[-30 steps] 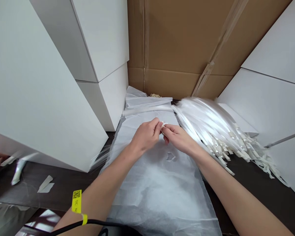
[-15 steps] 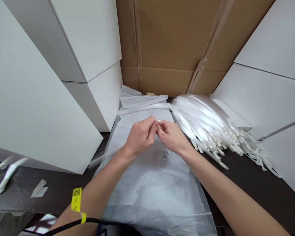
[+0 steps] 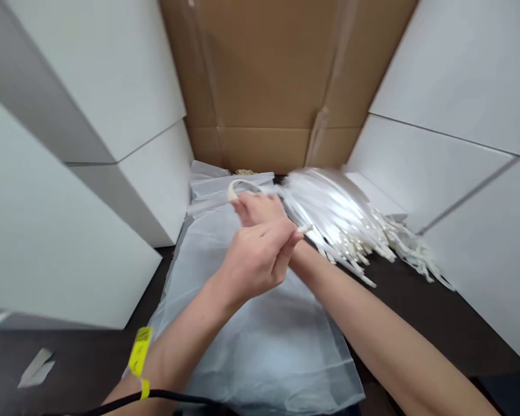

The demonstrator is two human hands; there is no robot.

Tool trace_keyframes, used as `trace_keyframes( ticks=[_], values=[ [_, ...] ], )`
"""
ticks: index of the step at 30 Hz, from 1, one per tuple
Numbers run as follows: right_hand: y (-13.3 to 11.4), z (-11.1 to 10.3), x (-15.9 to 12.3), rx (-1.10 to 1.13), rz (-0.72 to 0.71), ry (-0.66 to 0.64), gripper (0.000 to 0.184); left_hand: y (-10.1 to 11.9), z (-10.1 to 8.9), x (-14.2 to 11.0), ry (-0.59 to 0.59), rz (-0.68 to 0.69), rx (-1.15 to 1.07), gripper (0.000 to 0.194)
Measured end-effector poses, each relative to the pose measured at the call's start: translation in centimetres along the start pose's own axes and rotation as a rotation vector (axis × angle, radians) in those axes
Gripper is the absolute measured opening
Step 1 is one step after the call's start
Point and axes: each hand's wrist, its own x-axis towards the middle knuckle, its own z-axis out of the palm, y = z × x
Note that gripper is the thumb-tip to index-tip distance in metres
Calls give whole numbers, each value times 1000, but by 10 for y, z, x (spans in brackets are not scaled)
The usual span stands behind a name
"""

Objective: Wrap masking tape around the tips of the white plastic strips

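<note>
Clenched a curved white plastic strip in the right grip, the strip arching in a loop above the fingers. Crossed the left grip in front of the right one, with curled fingers pointing up and to the right and a small cream-coloured tab poking out just beyond them; could not tell whether that grip was pinching the tab or merely lay beside it. Held both hands over a translucent white plastic sheet spread on a dark brown desk. Had, just beside the right wrist, a fanned bundle of glossy white ribbons ending in cream tabs, partly on the sheet's edge and partly on the desk. Wore a yellow paper wristband on the left forearm, above a black cable. Faced a brown corrugated cardboard wall with taped seams, a tuft of pale packing shreds at its foot, between large white panels on the left and further white panels on the right. Left a torn pale paper scrap on the desk, well apart from the hands.
</note>
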Motion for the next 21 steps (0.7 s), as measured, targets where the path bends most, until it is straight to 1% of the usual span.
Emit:
trace_keyframes(
  ticks=[1,2,3,4,6,8,11,13,15,16,17,19,21],
  values=[
    [9,-2,-5,-40,4,10,32,1,2,1,-10,5,-30,27],
    [19,-4,-14,-134,24,-3,31,0,3,2,-16,-18,-66,26],
    [29,-5,-24,-223,-16,-18,27,-3,2,1,-24,-76,-108,26],
    [39,-6,-37,-247,-21,-18,22,-7,1,0,-34,-159,-154,27],
    [55,-5,-64,-322,-27,11,29,-17,0,-5,-69,-343,-257,31],
    [63,-2,-87,-370,-81,-5,32,-26,1,-11,-101,-479,-344,36],
    [63,-2,-104,-377,-132,-8,24,-32,6,-17,-99,-576,-440,40],
    [57,-8,-102,-283,-91,68,20,-34,9,-18,-93,-607,-495,42],
    [51,-16,-95,-56,2,164,28,-35,11,-19,-99,-624,-523,43],
    [48,-20,-90,85,42,186,32,-36,11,-19,-103,-627,-527,43],
    [46,-24,-85,219,61,189,35,-36,12,-19,-106,-627,-528,43],
    [43,-28,-77,411,43,157,29,-38,11,-20,-106,-629,-533,44],
    [41,-27,-72,481,15,126,21,-39,11,-21,-105,-642,-545,45]
  ],
)
